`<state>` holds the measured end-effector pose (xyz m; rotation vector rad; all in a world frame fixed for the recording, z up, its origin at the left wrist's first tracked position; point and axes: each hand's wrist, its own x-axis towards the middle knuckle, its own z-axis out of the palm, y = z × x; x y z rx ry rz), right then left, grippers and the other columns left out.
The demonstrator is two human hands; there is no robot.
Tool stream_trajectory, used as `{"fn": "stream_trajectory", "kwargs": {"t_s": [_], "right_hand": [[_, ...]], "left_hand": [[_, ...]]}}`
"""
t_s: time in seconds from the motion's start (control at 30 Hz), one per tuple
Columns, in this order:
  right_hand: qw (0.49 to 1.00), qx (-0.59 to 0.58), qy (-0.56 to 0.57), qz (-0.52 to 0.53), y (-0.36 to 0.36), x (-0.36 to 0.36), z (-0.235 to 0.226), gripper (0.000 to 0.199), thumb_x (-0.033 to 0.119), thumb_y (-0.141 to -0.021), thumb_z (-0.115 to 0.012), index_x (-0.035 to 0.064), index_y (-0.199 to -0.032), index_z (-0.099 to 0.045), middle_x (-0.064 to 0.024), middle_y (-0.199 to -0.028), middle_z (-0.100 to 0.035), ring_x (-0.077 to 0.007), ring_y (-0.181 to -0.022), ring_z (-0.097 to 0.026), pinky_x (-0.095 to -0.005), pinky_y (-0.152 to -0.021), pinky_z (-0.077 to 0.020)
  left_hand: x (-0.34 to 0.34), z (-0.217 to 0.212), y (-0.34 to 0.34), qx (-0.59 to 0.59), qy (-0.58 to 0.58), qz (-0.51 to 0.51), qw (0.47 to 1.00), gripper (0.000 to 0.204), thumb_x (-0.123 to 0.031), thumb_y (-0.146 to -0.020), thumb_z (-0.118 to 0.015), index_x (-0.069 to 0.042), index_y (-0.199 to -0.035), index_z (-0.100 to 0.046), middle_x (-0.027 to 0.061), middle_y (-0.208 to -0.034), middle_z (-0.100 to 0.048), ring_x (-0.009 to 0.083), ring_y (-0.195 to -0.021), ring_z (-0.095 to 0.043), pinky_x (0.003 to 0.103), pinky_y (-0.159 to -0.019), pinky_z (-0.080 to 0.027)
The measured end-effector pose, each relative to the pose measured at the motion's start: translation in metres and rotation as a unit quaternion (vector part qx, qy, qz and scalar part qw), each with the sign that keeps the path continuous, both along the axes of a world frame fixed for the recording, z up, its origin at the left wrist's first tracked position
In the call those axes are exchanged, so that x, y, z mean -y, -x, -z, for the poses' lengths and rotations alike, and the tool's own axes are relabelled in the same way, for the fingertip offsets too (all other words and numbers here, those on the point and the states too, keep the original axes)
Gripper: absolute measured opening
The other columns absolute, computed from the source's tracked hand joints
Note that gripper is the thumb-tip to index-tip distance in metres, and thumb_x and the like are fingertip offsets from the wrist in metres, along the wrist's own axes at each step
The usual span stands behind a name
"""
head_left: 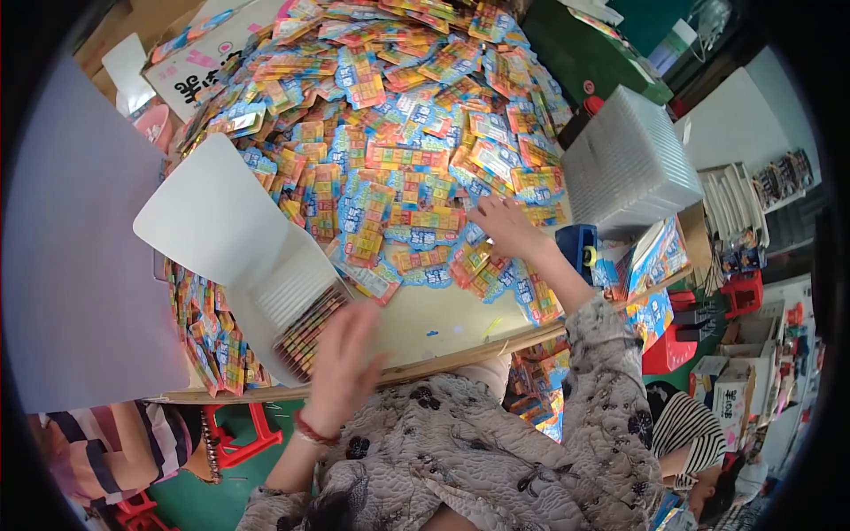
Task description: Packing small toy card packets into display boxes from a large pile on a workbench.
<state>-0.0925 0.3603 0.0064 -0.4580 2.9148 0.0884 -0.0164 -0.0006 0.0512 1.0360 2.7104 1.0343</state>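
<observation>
A large heap of flat, colourful blister-style packs (390, 159) in blue, yellow and orange covers the table. At the heap's near right side, my right hand (509, 227) rests over some packs, its fingers apart and nothing visibly gripped. A whitish plastic box (266, 288) stands on the left with its lid (212, 199) flipped open. Inside its near end, a row of packs (312, 332) stands on edge. Beside that end is my left hand (343, 358), smeared by motion, so its grip does not show.
A stack of clear plastic boxes (620, 159) stands on the right, near a blue tape dispenser (577, 248). More packs (217, 341) lie left of the open box. A pale panel (84, 239) borders the left side. Other people sit at lower left (115, 451) and lower right (691, 438).
</observation>
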Motion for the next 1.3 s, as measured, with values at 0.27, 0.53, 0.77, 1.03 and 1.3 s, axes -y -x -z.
{"fn": "stream_trajectory", "kwargs": {"t_s": [0.27,0.53,0.77,1.03,1.3], "right_hand": [[0.971,-0.023,0.234,-0.037,-0.011,-0.012,-0.023,0.075,0.008,-0.064,-0.080,0.0047,-0.129,-0.043,-0.0195,-0.108,-0.060,-0.0383,-0.100,-0.057,-0.0427,-0.085,-0.0448],[0.946,0.006,0.320,0.050,0.038,0.040,0.008,0.081,0.014,-0.066,-0.079,0.0059,-0.137,-0.040,-0.0194,-0.121,-0.057,-0.0341,-0.114,-0.052,-0.0406,-0.093,-0.0431],[0.953,0.001,0.291,0.080,0.020,0.026,-0.012,0.060,0.013,-0.065,-0.080,0.0004,-0.118,-0.056,-0.0156,-0.112,-0.059,-0.0334,-0.099,-0.057,-0.0393,-0.084,-0.0463],[0.814,0.069,0.526,0.235,-0.066,0.005,-0.013,0.041,-0.002,-0.067,-0.076,-0.0010,-0.105,-0.059,-0.0136,-0.092,-0.064,-0.0236,-0.086,-0.063,-0.0337,-0.075,-0.0490],[0.926,-0.047,0.368,0.073,-0.092,0.051,0.012,0.040,-0.002,-0.064,-0.072,0.0023,-0.101,-0.057,-0.0150,-0.094,-0.060,-0.0367,-0.092,-0.057,-0.0425,-0.078,-0.0471]], "left_hand": [[-0.113,0.081,0.049,0.030,-0.251,-0.141,0.957,0.076,-0.011,-0.084,-0.066,-0.003,-0.147,-0.025,0.0255,-0.146,-0.025,0.0416,-0.135,-0.028,0.046,-0.109,-0.027],[-0.132,0.143,0.089,-0.016,-0.136,-0.461,0.877,0.077,-0.022,-0.089,-0.060,0.000,-0.148,-0.015,0.0265,-0.150,-0.019,0.0429,-0.136,-0.022,0.052,-0.110,-0.018],[-0.127,0.133,0.089,0.010,-0.151,-0.473,0.868,0.070,-0.022,-0.086,-0.065,-0.002,-0.142,-0.028,0.0205,-0.128,-0.039,0.0400,-0.120,-0.036,0.053,-0.103,-0.022],[-0.126,0.119,0.065,0.101,-0.352,-0.296,0.882,0.025,0.002,-0.083,-0.059,0.002,-0.107,-0.051,0.0163,-0.098,-0.051,0.0309,-0.087,-0.053,0.036,-0.077,-0.045],[-0.137,0.125,0.060,0.109,-0.376,-0.314,0.865,0.034,0.000,-0.083,-0.062,0.002,-0.116,-0.052,0.0131,-0.098,-0.054,0.0261,-0.087,-0.054,0.034,-0.078,-0.045]]}}
